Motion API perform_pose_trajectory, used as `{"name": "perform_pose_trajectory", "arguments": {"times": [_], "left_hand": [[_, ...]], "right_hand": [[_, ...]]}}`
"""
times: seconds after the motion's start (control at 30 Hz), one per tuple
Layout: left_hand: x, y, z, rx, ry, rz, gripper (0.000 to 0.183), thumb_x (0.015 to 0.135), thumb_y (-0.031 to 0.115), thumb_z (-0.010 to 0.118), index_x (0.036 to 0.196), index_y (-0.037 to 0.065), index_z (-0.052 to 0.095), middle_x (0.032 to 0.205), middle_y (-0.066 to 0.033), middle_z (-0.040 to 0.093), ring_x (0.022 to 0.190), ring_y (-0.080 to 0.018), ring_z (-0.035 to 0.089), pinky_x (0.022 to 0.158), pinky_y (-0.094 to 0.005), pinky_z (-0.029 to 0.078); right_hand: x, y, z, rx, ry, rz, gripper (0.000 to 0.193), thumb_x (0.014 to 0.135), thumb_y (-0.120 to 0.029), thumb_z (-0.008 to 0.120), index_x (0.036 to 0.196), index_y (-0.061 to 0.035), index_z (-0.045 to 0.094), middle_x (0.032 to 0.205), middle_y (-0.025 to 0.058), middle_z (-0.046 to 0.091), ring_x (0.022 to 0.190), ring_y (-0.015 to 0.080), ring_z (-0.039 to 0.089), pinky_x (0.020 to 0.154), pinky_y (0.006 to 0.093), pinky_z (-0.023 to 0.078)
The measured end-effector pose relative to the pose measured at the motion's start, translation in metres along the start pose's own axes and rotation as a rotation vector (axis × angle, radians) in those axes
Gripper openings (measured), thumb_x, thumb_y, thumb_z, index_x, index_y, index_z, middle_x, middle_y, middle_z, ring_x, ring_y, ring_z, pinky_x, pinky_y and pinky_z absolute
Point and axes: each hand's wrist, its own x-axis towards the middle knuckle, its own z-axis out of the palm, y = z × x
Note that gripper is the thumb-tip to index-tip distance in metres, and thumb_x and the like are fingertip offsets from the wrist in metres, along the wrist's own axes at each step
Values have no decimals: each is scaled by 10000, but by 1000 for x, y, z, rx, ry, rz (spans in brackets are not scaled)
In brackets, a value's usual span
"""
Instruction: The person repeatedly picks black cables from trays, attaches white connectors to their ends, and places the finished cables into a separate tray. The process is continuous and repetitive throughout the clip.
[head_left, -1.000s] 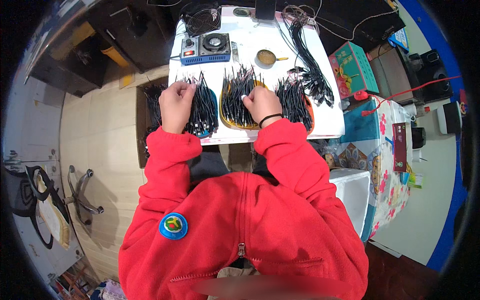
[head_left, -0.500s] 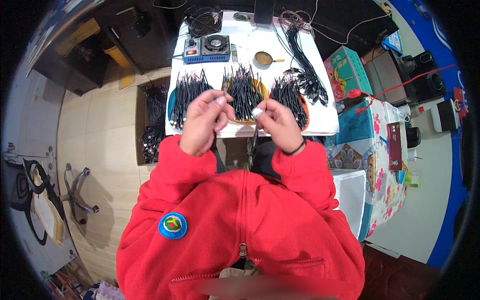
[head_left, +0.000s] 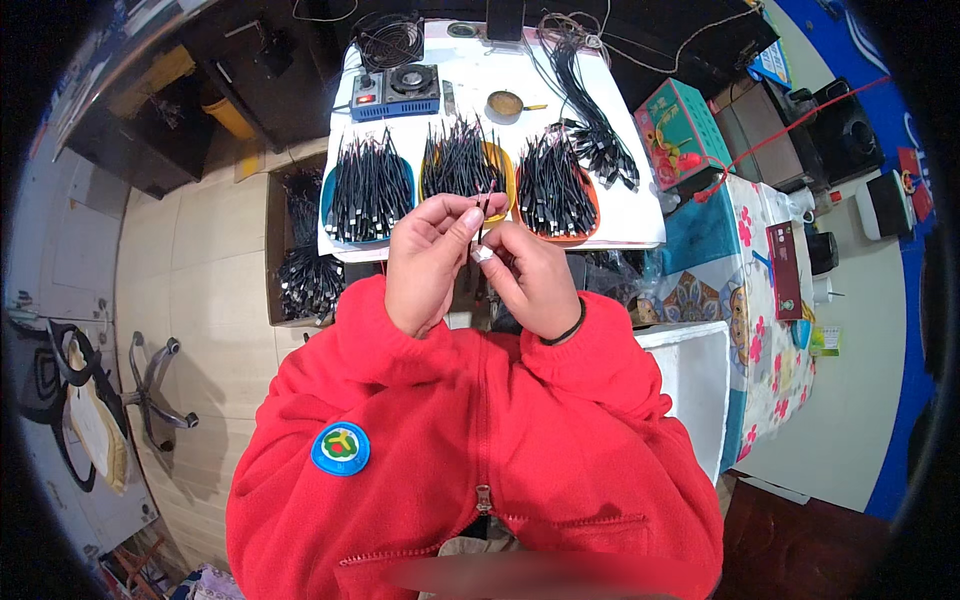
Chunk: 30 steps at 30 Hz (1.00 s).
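Note:
In front of the table edge my two hands meet, fingers pinched. My left hand (head_left: 432, 262) grips a short black cable (head_left: 483, 207) whose thin, reddish bare wire ends point up past its fingertips. My right hand (head_left: 534, 278) pinches the lower stretch of that cable close by, and a white wrapping (head_left: 482, 253) covers its thumb tip. Just beyond lie bundles of similar black cables, wire ends pointing away from me, in a blue tray (head_left: 326, 205), a yellow tray (head_left: 507, 170) and an orange tray (head_left: 592, 225). Fingers hide part of the held cable.
On the white table (head_left: 460, 75) stand a blue-and-grey electric device (head_left: 408, 95) with a red switch and a round tin (head_left: 504, 106) with a stick. Longer black cables (head_left: 600, 140) lie at right, near a green-and-pink box (head_left: 685, 130). More cables (head_left: 310, 280) fill a floor box at left.
Both hands have come together and slightly nearer me. The cable's wire ends now stand up between the left fingers; the view has shifted a little.

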Motion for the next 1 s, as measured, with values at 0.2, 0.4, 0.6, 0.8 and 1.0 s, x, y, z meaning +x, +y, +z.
{"name": "perform_pose_trajectory", "arguments": {"times": [0.2,0.4,0.6,0.8,1.0], "left_hand": [[-3,0,-2,-59,-41,-64,105,905,14,553,993,-41,574,1082,-170,638,948,-177,625,825,-286,514],[-5,-1,-6,17,-57,-31,101,907,16,546,989,-37,571,976,-140,659,870,-157,634,752,-263,521],[-7,2,-13,-1,-198,-159,86,929,51,524,972,-7,570,820,-107,656,607,-95,560,520,-177,405],[-7,1,-14,25,-182,-215,80,921,54,546,966,-4,579,811,-103,655,598,-81,545,517,-165,387],[-7,-2,-13,290,-174,-61,87,906,36,565,979,-6,588,813,-97,654,641,-77,577,564,-171,435]], "right_hand": [[-4,0,-1,10,-23,-32,80,829,-51,623,870,-7,571,731,106,571,579,197,560,539,283,428],[-4,0,-15,64,-82,64,137,817,-125,671,833,-15,592,676,65,594,611,161,581,554,277,442],[11,9,-28,585,19,172,111,860,-18,610,965,15,590,854,23,609,742,67,576,660,200,471],[11,3,-25,734,-59,217,85,843,12,624,920,5,588,858,17,600,764,58,571,635,185,468],[6,4,-20,628,49,226,84,828,2,651,890,-12,596,833,5,589,736,55,565,612,177,455]]}}
